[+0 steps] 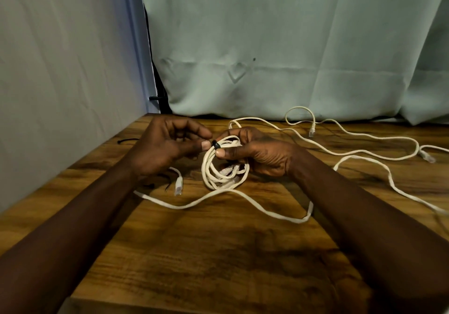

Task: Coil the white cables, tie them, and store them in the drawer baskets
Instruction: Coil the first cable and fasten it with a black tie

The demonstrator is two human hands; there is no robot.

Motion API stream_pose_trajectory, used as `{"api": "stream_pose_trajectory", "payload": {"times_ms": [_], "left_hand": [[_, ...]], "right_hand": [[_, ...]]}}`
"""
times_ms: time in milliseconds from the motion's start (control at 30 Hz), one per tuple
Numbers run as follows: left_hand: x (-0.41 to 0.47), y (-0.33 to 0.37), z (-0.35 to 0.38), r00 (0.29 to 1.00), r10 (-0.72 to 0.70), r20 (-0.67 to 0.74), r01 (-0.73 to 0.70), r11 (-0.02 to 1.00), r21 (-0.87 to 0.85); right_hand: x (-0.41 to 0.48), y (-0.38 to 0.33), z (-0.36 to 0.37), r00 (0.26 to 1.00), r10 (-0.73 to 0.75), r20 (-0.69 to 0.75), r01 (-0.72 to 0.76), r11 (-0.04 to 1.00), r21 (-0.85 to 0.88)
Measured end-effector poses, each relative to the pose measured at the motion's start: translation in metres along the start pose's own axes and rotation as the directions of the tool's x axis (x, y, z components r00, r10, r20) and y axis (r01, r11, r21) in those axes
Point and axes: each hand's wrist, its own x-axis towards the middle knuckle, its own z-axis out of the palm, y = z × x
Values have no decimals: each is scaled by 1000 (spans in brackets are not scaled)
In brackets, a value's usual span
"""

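**A:** How many coils are there?

**B:** One. The right hand (262, 151) grips the coil (226, 168) of white cable, thumb pressed on the front of the loops and fingers curled behind. It stands upright over the wooden table (218, 253).

**A:** And the left?

**B:** The left hand (167, 143) has its fingers curled, with thumb and forefinger pinching at the one black tie (215, 143), which is wrapped round the top of the coil.

**A:** What's loose?

**B:** White cable (181, 208) trails across the table in front of the coil and off to the right. The strands cross, so I can't count them. Three plugs lie apart from the coil: one (178, 186) under the left wrist and two (312, 130) (427, 157) on the right.

**A:** Spare ties?

**B:** One spare tie (126, 140) lies near the table's left edge. There are more dark strands under the left wrist, but I can't tell how many.
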Motion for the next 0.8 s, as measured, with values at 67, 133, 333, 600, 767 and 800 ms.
{"api": "stream_pose_trajectory", "payload": {"times_ms": [67, 133, 333, 600, 767, 800], "left_hand": [[0, -4, -2, 988, -150, 26, 152, 981, -118], [-2, -6, -1, 959, -279, 58, 284, 922, -264], [-4, -13, 2, 927, -372, 48, 354, 825, -441], [-3, -10, 7, 912, -406, -56, 335, 817, -469], [0, -10, 7, 903, -418, -103, 322, 814, -484], [0, -10, 6, 899, -425, -102, 330, 813, -481]], "right_hand": [[1, 1, 3, 1000, -9, -5, 9, 1000, -4], [1, 2, 7, 999, -35, -13, 34, 999, -40], [2, 3, 16, 990, -126, -69, 124, 992, -29], [12, 12, 20, 939, -235, -250, 169, 951, -259], [13, 17, 31, 874, -371, -314, 214, 874, -437], [13, 19, 33, 864, -392, -316, 232, 867, -441]]}}
